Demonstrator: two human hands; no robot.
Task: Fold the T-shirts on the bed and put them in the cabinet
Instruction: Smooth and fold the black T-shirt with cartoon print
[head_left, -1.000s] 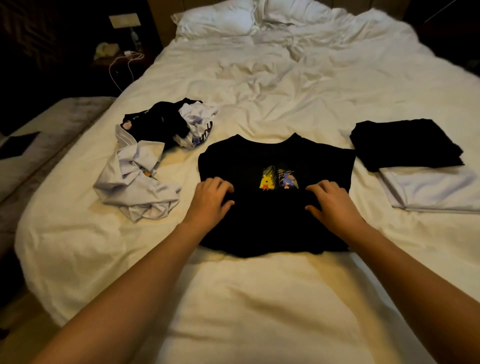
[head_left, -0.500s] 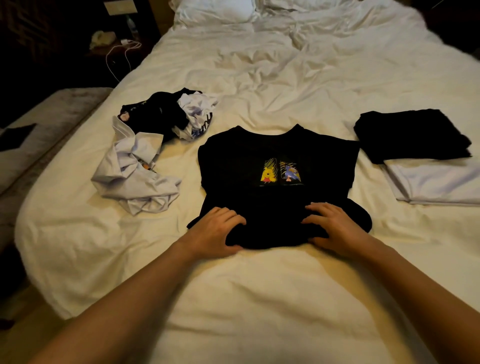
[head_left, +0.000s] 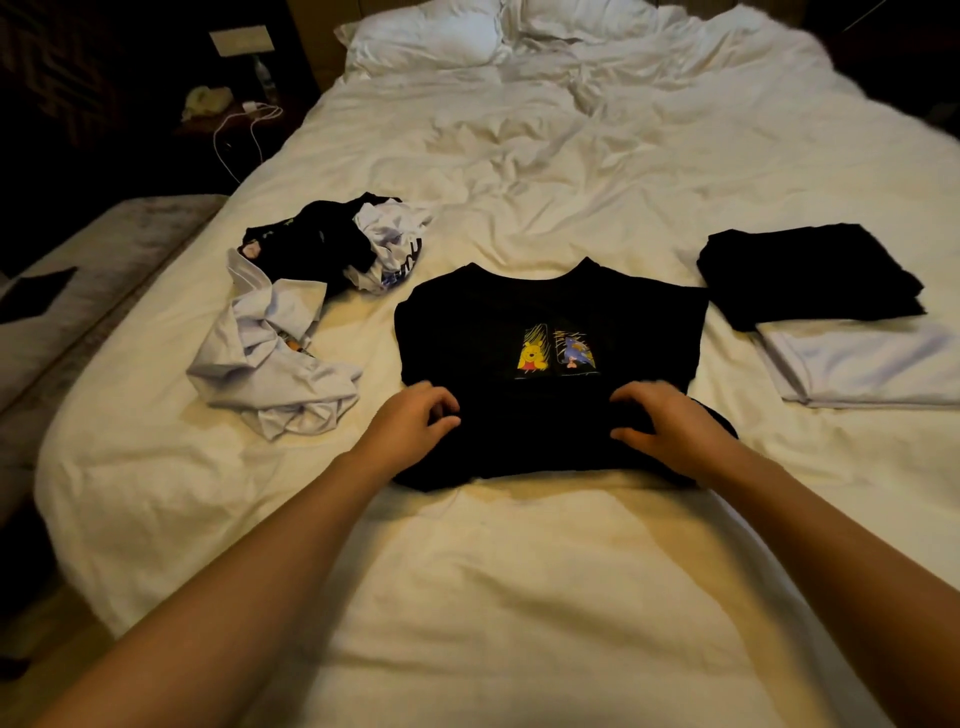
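A wide bed covered in a rumpled white duvet (head_left: 571, 171) fills most of the head view, with two white pillows (head_left: 426, 36) at its far end. To the left, in the dim room, stands a dark bedside table (head_left: 228, 111) carrying a white charging cable (head_left: 244, 130), and nearer along the left edge lies a grey upholstered bench (head_left: 78, 280).

In the middle of the duvet lies a black cotton T-shirt with a small yellow and blue cartoon print (head_left: 550, 332) on its chest. Its neckline points toward the pillows and its hem toward the person, so its long axis runs from the near edge of the bed to the headboard. The sleeves are tucked in, leaving the body as a roughly straight-sided panel, and the lower part is doubled up into a thick fold.

The left hand (head_left: 410, 426) grips the left end of that fold, fingers curled over the cloth and thumb beneath. The right hand (head_left: 670, 426) clamps the right end in the same manner, and is slightly blurred.

To the left of the shirt sits a loose heap of unfolded white and black garments (head_left: 291, 322). To the right lie a folded black T-shirt (head_left: 810, 275) and, just nearer and touching it, a folded white T-shirt (head_left: 862, 358).
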